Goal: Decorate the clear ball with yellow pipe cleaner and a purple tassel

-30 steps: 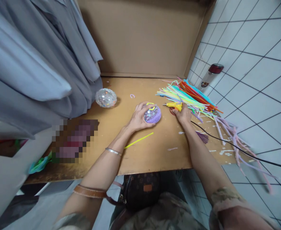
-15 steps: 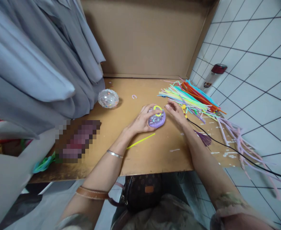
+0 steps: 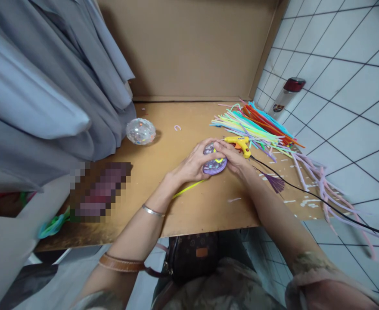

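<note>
A clear rounded piece with coloured specks and a purple banded rim (image 3: 214, 168) is held just above the table. My left hand (image 3: 194, 162) wraps round its left side. From the right, my right hand (image 3: 233, 156) grips it too, with fingers pressed on its top. Between the fingers shows part of a bent yellow strip (image 3: 221, 160) lying on the piece; the rest is covered. A straight yellow strip (image 3: 188, 188) lies on the table below my left hand. Just beyond my right hand rests a yellow glue gun (image 3: 243, 143).
Many-coloured fuzzy stems (image 3: 257, 125) are heaped at the back right. A black cord (image 3: 293, 189) runs right from the glue gun. Left of my hands sits a clear speckled ball (image 3: 141, 131), with a small pink curl (image 3: 177, 128) nearby. Grey cloth (image 3: 105, 86) hangs at left; a bottle (image 3: 286, 97) stands at right.
My right hand has moved left, from beside the glue gun onto the purple-rimmed piece. More of the glue gun shows now, and the yellow strip on the piece is partly covered.
</note>
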{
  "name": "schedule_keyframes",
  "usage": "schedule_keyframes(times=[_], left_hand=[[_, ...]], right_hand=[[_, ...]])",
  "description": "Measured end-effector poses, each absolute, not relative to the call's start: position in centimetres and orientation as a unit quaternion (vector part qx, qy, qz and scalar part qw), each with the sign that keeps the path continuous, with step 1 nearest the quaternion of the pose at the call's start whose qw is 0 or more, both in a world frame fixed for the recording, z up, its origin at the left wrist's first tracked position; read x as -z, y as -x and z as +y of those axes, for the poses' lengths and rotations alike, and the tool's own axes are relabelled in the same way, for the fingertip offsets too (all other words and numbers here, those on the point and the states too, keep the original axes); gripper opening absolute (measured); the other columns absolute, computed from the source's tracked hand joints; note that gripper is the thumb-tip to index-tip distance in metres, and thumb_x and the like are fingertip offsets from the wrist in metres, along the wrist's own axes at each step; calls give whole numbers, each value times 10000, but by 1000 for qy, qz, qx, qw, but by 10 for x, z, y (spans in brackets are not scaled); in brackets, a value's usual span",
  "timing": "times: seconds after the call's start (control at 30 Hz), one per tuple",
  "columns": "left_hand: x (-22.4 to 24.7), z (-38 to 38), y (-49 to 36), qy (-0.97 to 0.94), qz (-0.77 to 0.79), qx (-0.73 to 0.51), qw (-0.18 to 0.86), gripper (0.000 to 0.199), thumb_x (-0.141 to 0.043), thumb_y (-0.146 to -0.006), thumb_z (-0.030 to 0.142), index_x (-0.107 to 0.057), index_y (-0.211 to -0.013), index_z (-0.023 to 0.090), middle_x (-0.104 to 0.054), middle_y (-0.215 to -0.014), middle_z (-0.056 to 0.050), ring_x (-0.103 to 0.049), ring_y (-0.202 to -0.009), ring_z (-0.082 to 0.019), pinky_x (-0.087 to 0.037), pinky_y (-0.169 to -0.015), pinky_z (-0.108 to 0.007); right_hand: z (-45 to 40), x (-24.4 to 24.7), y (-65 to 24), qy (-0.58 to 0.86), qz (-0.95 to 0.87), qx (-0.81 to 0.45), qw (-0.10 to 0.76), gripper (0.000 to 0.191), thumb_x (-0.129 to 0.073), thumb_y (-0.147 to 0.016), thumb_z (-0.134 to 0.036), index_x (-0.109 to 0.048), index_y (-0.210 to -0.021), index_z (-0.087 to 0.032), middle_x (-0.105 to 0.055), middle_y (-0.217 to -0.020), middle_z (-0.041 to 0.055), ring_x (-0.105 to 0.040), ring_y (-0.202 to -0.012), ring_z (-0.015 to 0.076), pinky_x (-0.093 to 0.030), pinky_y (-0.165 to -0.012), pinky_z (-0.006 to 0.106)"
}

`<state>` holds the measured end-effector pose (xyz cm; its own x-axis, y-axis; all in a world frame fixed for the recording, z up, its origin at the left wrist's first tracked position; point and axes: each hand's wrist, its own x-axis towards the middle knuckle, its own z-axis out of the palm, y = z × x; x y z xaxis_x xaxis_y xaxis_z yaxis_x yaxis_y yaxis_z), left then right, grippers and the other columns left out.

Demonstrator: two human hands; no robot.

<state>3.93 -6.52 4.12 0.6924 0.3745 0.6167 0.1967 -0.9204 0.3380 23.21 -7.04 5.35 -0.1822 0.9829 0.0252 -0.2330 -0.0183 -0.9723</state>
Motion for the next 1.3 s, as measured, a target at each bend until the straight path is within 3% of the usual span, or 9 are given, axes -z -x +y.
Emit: schedule_keyframes(times=[0.27,0.67,1.0,1.3], left_hand=[[-45,-67,-39,-907,187,-335,171,621,-789,-749,248,-654,-1353,299,-346,-1626,-127,-370,-1533,-377,-391,-1242,-594],[-43,-65,-36,-908,176,-337,175,642,-775,-738,216,-650,-1364,289,-349,-1605,-125,-376,-1525,-360,-374,-1253,-590],[-41,-66,-37,-901,198,-344,174,665,-815,-732,280,-642,-1372,333,-270,-1682,-111,-323,-1557,-395,-345,-1251,-612],[-29,-63,-40,-867,232,-384,216,1039,-817,-693,250,-331,-1602,385,-138,-1728,-117,-176,-1616,-418,-271,-1273,-662]], right_hand=[[-74,-56,-222,395,-435,-608,533,498,-969,-495,-509,-761,-834,-211,-755,-812,5,-689,-770,173,-564,-740,308],[-71,-49,-218,386,-442,-582,563,491,-946,-511,-558,-744,-803,-218,-766,-863,19,-699,-852,189,-575,-794,316],[-73,-52,-214,398,-432,-575,570,494,-933,-494,-564,-725,-787,-225,-737,-798,-6,-662,-781,174,-549,-755,313],[-69,-48,-214,429,-434,-535,585,427,-875,-546,-539,-689,-776,-231,-734,-790,2,-695,-931,236,-533,-838,354]])
